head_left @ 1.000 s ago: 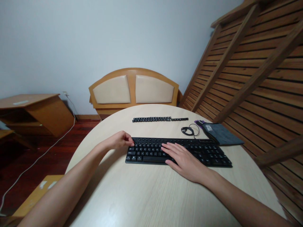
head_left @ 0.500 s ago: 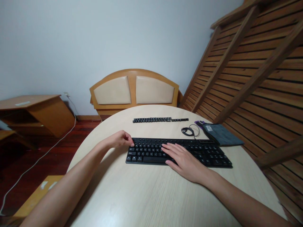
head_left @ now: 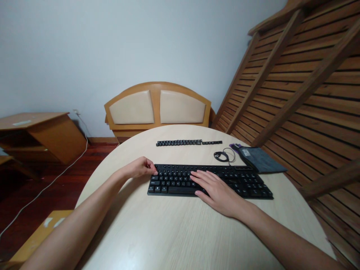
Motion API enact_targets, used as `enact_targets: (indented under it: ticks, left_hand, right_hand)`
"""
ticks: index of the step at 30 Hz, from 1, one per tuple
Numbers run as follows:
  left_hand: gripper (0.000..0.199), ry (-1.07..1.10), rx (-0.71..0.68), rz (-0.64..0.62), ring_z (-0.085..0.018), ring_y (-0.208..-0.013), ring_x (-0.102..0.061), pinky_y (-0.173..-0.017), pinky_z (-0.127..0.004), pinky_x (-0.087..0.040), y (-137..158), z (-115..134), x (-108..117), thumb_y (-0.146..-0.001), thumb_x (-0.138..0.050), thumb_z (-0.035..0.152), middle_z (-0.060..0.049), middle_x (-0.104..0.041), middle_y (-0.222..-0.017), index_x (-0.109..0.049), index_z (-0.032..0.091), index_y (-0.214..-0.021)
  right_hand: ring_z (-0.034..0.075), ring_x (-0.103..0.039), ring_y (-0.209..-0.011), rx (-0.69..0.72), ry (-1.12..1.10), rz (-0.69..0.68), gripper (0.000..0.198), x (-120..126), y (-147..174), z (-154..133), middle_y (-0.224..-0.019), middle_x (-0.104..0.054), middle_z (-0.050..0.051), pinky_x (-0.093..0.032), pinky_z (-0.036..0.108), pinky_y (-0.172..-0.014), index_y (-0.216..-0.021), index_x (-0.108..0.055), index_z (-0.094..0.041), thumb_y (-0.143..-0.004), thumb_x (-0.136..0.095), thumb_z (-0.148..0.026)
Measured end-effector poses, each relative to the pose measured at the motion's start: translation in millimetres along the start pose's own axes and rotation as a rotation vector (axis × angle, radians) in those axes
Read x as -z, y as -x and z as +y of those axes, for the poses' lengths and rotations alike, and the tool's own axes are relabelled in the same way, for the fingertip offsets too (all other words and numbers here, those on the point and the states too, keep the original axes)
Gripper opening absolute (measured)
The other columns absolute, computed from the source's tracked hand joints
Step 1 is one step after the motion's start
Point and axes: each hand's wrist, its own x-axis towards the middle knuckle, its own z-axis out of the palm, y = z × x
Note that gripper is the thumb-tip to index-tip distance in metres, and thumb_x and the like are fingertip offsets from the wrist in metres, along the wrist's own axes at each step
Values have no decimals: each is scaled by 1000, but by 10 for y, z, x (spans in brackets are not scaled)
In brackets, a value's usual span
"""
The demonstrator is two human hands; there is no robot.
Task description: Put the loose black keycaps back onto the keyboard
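A black keyboard [head_left: 180, 190] lies across the round table, its keys facing up. At its upper left edge, my left hand [head_left: 142, 167] is closed in a pinch, the fingertips touching the left-end keys. Whatever is between those fingers is hidden. My right hand [head_left: 215, 191] rests flat over the middle of the keyboard with its fingers stretched out, covering some keys. Beyond the keyboard, several loose black keycaps [head_left: 178, 143] are lined up in rows, with a thinner row trailing to the right.
A coiled black cable [head_left: 221, 156] runs from the keyboard's back edge. Right of it lies a dark grey pouch [head_left: 266, 160] with purple trim. The pale round table [head_left: 168, 232] has a headboard [head_left: 157, 103] behind it and wooden slats [head_left: 303, 86] leaning at the right.
The whole view has shifted slightly, so things appear a little farther left. Both hands keep nearly the same places on the keyboard.
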Motion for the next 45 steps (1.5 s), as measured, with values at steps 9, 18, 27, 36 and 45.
enact_targets:
  ticks: [9,18,27,36,45]
  left_hand:
    - [45,-190,-107,235,-17,-73,-62,-65,-26,-47,-19,75,57,-87,-57,59,-4,-72,-82,-73,17,-83]
    - [34,-477,53,535,-19,-83,-65,-75,-28,-47,-583,-208,258,-92,-56,41,-8,-67,-114,-64,20,-118]
    - [37,-619,160,541,-25,-97,-66,-78,-29,-48,-912,-239,205,-94,-58,35,-9,-66,-117,-59,25,-129]
    - [25,-638,221,565,-27,-99,-66,-80,-31,-49,-972,-227,171,-95,-55,34,-9,-66,-114,-67,23,-115]
    - [26,-482,156,536,-27,-92,-67,-77,-32,-49,-504,-136,102,-94,-54,38,-10,-72,-103,-67,19,-106]
  right_hand:
    - [26,-40,-143,-3,5,-15,49,28,-8,-12,-155,-45,4,-33,54,-118,-149,-46,-30,-101,-49,-41]
    - [26,-38,-144,-22,14,-44,49,30,-22,-25,-156,-44,4,-32,54,-119,-149,-46,-28,-101,-47,-41]
    - [26,-37,-145,-40,15,-72,49,52,-25,-32,-156,-43,5,-31,53,-119,-149,-46,-26,-101,-47,-41]
    - [26,-36,-145,-44,26,-90,50,47,-43,-40,-157,-42,5,-30,53,-120,-149,-46,-24,-102,-47,-40]
    - [28,-44,-139,20,10,19,49,23,-39,0,-150,-51,8,-36,52,-115,-144,-51,-25,-97,-54,-40]
